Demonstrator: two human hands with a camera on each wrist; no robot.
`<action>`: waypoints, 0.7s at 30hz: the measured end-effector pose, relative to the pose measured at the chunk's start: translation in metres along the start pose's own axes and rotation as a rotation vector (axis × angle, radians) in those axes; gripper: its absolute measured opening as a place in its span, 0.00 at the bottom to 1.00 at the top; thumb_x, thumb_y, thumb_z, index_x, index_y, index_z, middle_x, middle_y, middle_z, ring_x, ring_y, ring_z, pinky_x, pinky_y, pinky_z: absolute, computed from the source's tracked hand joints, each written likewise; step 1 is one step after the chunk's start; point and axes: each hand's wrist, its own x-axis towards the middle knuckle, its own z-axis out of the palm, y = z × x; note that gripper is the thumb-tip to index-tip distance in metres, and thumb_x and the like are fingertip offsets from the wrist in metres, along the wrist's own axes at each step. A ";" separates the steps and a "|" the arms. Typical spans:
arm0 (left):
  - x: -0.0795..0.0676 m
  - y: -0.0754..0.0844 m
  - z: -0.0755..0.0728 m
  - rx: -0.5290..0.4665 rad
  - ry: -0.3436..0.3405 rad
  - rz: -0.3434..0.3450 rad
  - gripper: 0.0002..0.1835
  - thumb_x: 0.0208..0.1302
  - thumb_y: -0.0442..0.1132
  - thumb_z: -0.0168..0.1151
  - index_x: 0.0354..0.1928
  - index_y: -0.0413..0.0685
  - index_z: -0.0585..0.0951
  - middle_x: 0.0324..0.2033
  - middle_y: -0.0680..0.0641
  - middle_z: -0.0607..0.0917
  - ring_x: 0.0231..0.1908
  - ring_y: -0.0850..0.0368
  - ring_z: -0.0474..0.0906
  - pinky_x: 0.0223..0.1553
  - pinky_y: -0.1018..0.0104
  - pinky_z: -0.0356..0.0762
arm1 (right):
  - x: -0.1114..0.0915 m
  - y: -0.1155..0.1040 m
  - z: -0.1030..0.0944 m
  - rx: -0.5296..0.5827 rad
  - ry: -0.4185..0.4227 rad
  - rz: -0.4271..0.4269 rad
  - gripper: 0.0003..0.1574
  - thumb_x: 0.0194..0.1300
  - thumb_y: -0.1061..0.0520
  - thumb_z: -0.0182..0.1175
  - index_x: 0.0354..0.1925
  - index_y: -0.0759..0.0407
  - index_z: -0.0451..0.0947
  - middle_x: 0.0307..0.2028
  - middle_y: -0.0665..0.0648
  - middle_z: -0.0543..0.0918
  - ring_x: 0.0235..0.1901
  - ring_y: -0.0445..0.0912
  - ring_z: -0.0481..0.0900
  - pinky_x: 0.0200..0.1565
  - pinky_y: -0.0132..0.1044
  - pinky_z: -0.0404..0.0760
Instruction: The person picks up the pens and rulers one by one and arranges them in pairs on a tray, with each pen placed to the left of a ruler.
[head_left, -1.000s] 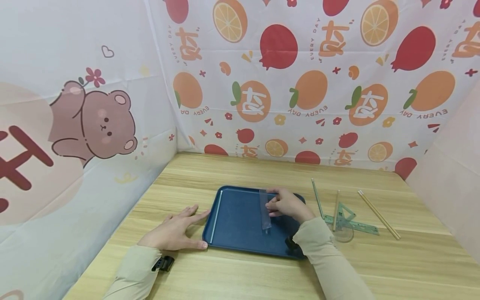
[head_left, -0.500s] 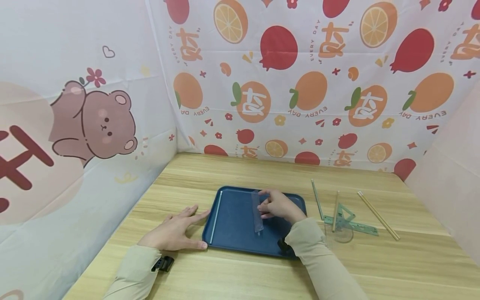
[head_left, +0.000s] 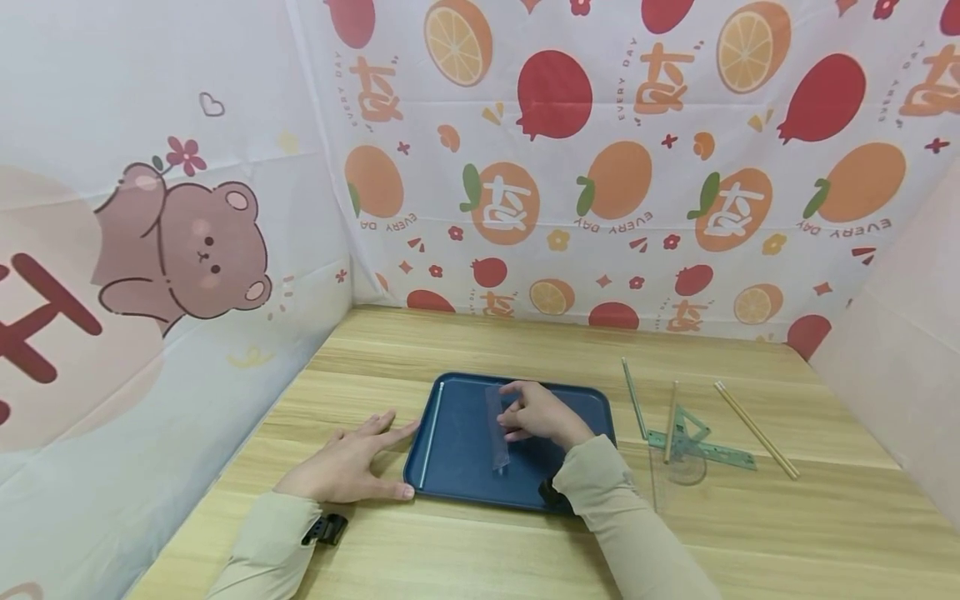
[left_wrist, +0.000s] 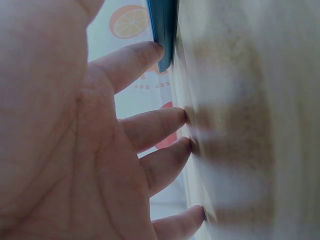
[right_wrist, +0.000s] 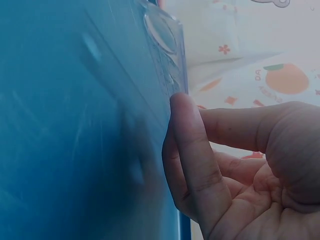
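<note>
My right hand (head_left: 543, 414) pinches a clear plastic ruler (head_left: 496, 433) between thumb and fingers, over the dark blue tray (head_left: 461, 458). Cut-out shapes show near one end of the ruler (right_wrist: 162, 37) in the right wrist view, with the tray's blue surface (right_wrist: 45, 125) close beside it. Along the tray's left side lies a thin pale pencil (head_left: 431, 437). My left hand (head_left: 348, 462) rests spread on the table at the tray's left edge. In the left wrist view, one fingertip (left_wrist: 152, 49) touches the tray rim (left_wrist: 167, 35) and others meet the tabletop.
Right of the tray lie a green pencil (head_left: 633, 400), a tan pencil (head_left: 671, 425), a green ruler (head_left: 727, 455), a green set square (head_left: 699, 427) and a clear rounded plastic piece (head_left: 688, 471). Two more tan pencils (head_left: 757, 431) lie farther right. A printed cloth (head_left: 555, 192) hangs behind the table.
My right hand has carried the clear ruler leftward across the tray, closer to the pale pencil. The left hand has stayed in place.
</note>
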 end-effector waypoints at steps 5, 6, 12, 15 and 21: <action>-0.001 0.001 0.000 -0.007 0.006 0.002 0.57 0.54 0.73 0.76 0.82 0.58 0.68 0.80 0.27 0.62 0.80 0.23 0.58 0.67 0.09 0.53 | 0.004 -0.002 0.010 -0.005 -0.015 -0.004 0.35 0.76 0.67 0.63 0.77 0.67 0.67 0.39 0.61 0.84 0.36 0.46 0.86 0.40 0.38 0.92; -0.002 0.001 0.000 -0.009 0.005 0.002 0.57 0.54 0.73 0.76 0.82 0.58 0.68 0.80 0.26 0.62 0.80 0.23 0.58 0.66 0.09 0.53 | 0.005 -0.002 0.011 0.000 -0.019 -0.003 0.35 0.76 0.67 0.63 0.77 0.67 0.67 0.39 0.61 0.84 0.36 0.46 0.86 0.40 0.38 0.92; -0.001 0.001 -0.001 -0.001 -0.005 -0.001 0.57 0.54 0.74 0.75 0.82 0.58 0.68 0.80 0.27 0.63 0.79 0.23 0.59 0.65 0.09 0.56 | 0.007 -0.008 0.020 -0.008 -0.028 -0.007 0.35 0.76 0.67 0.63 0.77 0.65 0.68 0.38 0.61 0.82 0.35 0.46 0.87 0.40 0.38 0.92; 0.000 0.000 -0.001 0.001 -0.011 -0.003 0.57 0.55 0.74 0.75 0.82 0.59 0.68 0.80 0.27 0.63 0.79 0.23 0.59 0.65 0.10 0.57 | 0.008 -0.011 0.024 -0.012 -0.034 -0.005 0.35 0.76 0.66 0.63 0.77 0.65 0.68 0.37 0.60 0.82 0.33 0.45 0.87 0.40 0.38 0.92; 0.001 -0.001 -0.001 -0.002 -0.019 -0.007 0.57 0.55 0.75 0.74 0.83 0.60 0.68 0.81 0.27 0.63 0.80 0.23 0.58 0.65 0.10 0.56 | 0.012 -0.013 0.033 -0.009 -0.031 0.003 0.35 0.76 0.66 0.63 0.77 0.65 0.68 0.37 0.60 0.82 0.32 0.45 0.86 0.39 0.37 0.92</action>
